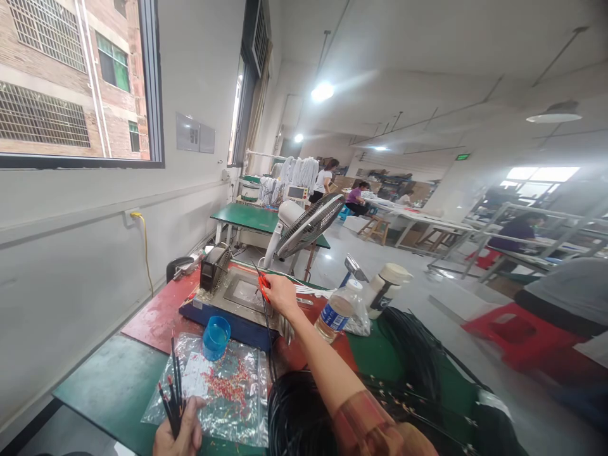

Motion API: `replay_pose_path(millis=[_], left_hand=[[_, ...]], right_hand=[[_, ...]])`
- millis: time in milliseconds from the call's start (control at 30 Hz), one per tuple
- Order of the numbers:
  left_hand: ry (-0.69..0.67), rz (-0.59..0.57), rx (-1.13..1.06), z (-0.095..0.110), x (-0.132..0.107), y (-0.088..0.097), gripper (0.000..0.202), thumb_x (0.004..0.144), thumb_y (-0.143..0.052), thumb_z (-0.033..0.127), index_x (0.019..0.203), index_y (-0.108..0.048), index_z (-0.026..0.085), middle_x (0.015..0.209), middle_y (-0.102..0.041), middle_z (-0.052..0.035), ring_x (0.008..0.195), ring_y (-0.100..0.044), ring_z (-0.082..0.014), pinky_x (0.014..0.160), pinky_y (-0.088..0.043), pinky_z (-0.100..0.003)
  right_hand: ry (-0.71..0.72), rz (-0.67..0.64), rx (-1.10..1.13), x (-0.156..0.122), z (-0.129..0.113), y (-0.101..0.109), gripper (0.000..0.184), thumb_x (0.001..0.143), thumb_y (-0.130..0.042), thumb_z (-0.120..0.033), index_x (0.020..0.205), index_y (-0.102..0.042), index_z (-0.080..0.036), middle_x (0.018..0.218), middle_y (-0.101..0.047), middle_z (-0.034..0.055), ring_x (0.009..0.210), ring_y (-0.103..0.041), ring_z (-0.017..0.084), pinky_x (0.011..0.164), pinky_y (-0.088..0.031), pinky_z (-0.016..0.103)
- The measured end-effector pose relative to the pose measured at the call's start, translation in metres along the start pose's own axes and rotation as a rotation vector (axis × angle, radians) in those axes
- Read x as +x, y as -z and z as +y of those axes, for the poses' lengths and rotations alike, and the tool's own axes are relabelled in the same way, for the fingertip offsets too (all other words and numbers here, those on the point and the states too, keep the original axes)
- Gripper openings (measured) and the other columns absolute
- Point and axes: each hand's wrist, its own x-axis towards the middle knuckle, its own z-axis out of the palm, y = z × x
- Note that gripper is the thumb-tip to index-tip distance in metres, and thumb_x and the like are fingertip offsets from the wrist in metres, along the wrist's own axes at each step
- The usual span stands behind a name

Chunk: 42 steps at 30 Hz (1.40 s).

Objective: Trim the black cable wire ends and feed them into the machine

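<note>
My left hand, low at the front, is closed round a small bundle of black cables with stripped reddish ends pointing up. My right hand reaches forward over the bench, closed on red-handled scissors whose dark blades point up and away. A thin black cable hangs below that hand; whether its fingers also hold it, I cannot tell. Between my hands lies a clear plastic bag strewn with tiny red and yellowish bits. A blue round cup sits at its far edge.
Beyond the bag stands a blue-based machine with a small black fan. A larger fan rises behind it. A labelled bottle and a white flask stand to the right. Coiled black cables fill the near right. Several people work farther off.
</note>
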Motion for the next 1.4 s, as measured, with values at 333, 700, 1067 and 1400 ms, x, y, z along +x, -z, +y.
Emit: replay_pose_path(millis=[333,700,1067,1400], left_hand=[[0.079,-0.094,0.012,-0.015,0.012,0.011,0.063,0.053,-0.065,0.072,0.072,-0.063,0.012,0.035,-0.045,0.0046,0.025,-0.033,-0.0076,0.024,-0.025,-0.020],[0.073,-0.089,0.027,-0.018,0.012,0.011,0.063,0.055,-0.063,0.072,0.074,-0.062,0.012,0.037,-0.044,0.0051,0.026,-0.034,-0.0081,0.026,-0.025,-0.020],[0.047,-0.079,0.021,-0.016,0.010,0.009,0.060,0.057,-0.064,0.070,0.074,-0.062,0.012,0.036,-0.044,0.0054,0.025,-0.032,-0.0067,0.025,-0.024,-0.018],[0.072,-0.081,0.024,-0.015,0.010,0.010,0.061,0.056,-0.063,0.071,0.074,-0.062,0.012,0.036,-0.042,0.0059,0.025,-0.032,-0.0070,0.025,-0.023,-0.019]], right_hand=[[0.035,-0.012,-0.016,0.003,-0.001,-0.003,0.021,0.083,-0.048,-0.032,0.077,-0.066,-0.023,0.077,-0.068,0.0023,0.072,-0.060,0.016,0.053,-0.023,0.024],[0.036,0.034,0.003,0.002,0.003,-0.006,0.019,0.082,-0.051,-0.031,0.074,-0.065,-0.022,0.074,-0.067,0.0018,0.068,-0.056,0.015,0.053,-0.022,0.025],[-0.002,0.136,0.043,-0.006,0.011,-0.013,0.023,0.085,-0.050,-0.037,0.077,-0.062,-0.019,0.078,-0.066,0.0021,0.070,-0.054,0.014,0.055,-0.022,0.024],[-0.044,0.125,0.050,-0.005,0.013,-0.016,0.023,0.084,-0.052,-0.039,0.076,-0.063,-0.020,0.077,-0.066,0.0024,0.069,-0.055,0.014,0.054,-0.022,0.024]])
